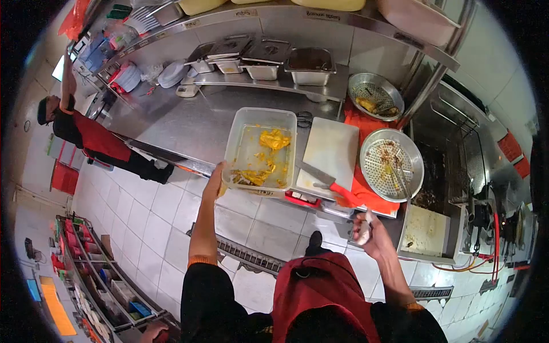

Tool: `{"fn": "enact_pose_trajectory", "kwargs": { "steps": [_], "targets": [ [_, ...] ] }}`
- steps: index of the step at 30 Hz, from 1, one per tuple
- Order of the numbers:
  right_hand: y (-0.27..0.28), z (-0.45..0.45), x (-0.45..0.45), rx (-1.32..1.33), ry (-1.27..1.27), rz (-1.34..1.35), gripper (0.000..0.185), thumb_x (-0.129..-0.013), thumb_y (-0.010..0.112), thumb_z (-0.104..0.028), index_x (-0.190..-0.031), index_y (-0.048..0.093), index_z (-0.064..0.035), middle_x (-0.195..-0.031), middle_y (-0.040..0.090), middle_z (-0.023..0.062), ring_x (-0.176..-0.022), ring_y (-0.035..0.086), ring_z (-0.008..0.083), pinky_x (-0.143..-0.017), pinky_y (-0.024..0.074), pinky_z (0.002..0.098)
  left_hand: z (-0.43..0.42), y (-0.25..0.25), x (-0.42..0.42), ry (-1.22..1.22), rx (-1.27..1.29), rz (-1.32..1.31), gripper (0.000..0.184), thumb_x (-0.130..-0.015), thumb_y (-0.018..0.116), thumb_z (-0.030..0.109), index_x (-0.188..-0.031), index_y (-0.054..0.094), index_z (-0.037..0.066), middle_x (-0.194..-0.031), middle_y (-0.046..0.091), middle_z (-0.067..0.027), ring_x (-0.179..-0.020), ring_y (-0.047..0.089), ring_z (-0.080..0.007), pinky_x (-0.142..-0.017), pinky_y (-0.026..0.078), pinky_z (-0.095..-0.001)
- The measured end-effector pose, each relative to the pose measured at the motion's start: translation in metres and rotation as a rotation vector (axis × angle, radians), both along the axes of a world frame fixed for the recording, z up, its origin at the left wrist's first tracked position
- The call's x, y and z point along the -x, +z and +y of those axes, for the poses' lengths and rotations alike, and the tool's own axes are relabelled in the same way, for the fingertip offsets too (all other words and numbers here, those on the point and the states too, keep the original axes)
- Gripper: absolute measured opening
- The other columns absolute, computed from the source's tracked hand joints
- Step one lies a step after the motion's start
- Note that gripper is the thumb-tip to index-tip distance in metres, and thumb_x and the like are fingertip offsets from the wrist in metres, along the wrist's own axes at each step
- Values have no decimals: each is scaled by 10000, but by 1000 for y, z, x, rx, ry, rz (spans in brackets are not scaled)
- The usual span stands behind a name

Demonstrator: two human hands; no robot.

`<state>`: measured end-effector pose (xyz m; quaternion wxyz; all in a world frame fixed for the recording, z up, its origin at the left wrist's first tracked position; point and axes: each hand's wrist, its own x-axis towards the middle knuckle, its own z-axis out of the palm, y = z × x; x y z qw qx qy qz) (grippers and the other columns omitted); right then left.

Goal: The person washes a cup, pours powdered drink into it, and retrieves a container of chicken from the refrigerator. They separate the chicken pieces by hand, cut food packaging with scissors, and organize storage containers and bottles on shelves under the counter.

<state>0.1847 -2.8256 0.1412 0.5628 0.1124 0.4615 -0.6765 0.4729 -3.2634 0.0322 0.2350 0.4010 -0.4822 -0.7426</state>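
Note:
My left hand (215, 182) grips the near left corner of a clear plastic container (231, 146) at the counter's front edge. Yellow marinated pieces (274, 139) lie in the container, one lump toward the back and more along the front. My right hand (370, 233) is closed around a whitish item (363, 228), too small to identify, in front of the counter. Beyond that hand, a knife with a red handle (346, 195) lies across the near edge of a white cutting board (330, 150). Right of the board sits a round perforated pan (392, 166) with tongs and brown bits in it.
Lidded metal pans (265, 52) line a raised shelf behind the counter (171, 123). A second round pan (376, 97) stands at the back, left of the fryer (429, 171). Another person (97, 134) stands at the far left. A loaded rack (103, 280) is at lower left.

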Motion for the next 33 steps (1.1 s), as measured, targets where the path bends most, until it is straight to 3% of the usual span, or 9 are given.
{"fn": "enact_pose_trajectory", "kwargs": {
  "steps": [6,10,14,16,19,21,24,27,33],
  "targets": [
    [0,-92,2,195,44,-18,317,-865,544,-147,-1151,506,-17,-906,538,62,-767,547,179,-664,487,331,-45,-2,14,252,285,-333,400,-835,632,364,-947,663,-19,-869,644,-83,-773,576,-131,-666,459,-282],
    [-19,-137,5,-57,-21,519,402,-823,597,2,-1207,477,7,-888,553,61,-753,596,156,-628,490,298,-30,14,-1,532,362,-156,345,-849,634,333,-846,641,-12,-748,603,-38,-632,528,-95,-571,435,-255],
    [-64,-173,33,-147,-15,1055,418,-833,653,-67,-1204,483,22,-860,598,73,-743,612,159,-599,491,293,-5,28,-4,608,3,2,293,-875,598,288,-715,596,42,-665,540,-3,-555,480,-85,-531,406,-256],
    [-95,-190,57,-263,28,1143,453,-808,673,-112,-1197,488,31,-938,595,150,-796,607,226,-671,492,347,29,36,0,262,144,83,332,-899,554,309,-695,605,53,-649,535,-8,-560,487,-96,-529,401,-254],
    [-102,-193,57,-509,-127,2072,471,-781,682,-146,-1178,497,26,-1000,557,222,-873,569,323,-785,462,402,86,55,34,-245,88,-149,427,-921,507,414,-752,637,45,-619,526,-22,-546,485,-106,-520,391,-252],
    [-66,-189,11,-552,-21,1733,466,-775,685,-176,-1162,503,9,-1017,517,264,-901,510,389,-849,418,462,109,44,54,-420,-113,-139,498,-910,489,515,-888,642,41,-624,524,-17,-552,484,-106,-532,397,-258],
    [-69,-174,-49,-555,395,2157,511,-794,668,-327,-1193,496,-58,-1049,496,179,-955,476,337,-793,410,477,116,58,82,-116,-535,-144,556,-837,544,610,-878,612,60,-606,483,11,-492,456,-108,-470,380,-239],
    [-95,-167,-49,-671,531,2140,479,-818,624,-366,-1206,498,-114,-1083,481,140,-992,466,317,-804,416,454,93,26,91,134,-523,-75,384,-823,622,463,-725,569,96,-663,486,-15,-544,479,-129,-444,395,-270],
    [-117,-146,6,-614,618,2136,540,-791,647,-388,-1235,482,-129,-1096,464,124,-963,491,308,-726,519,404,61,25,88,321,-360,-158,401,-846,593,456,-709,533,84,-659,448,-15,-578,454,-149,-512,402,-315]
  ]
}}
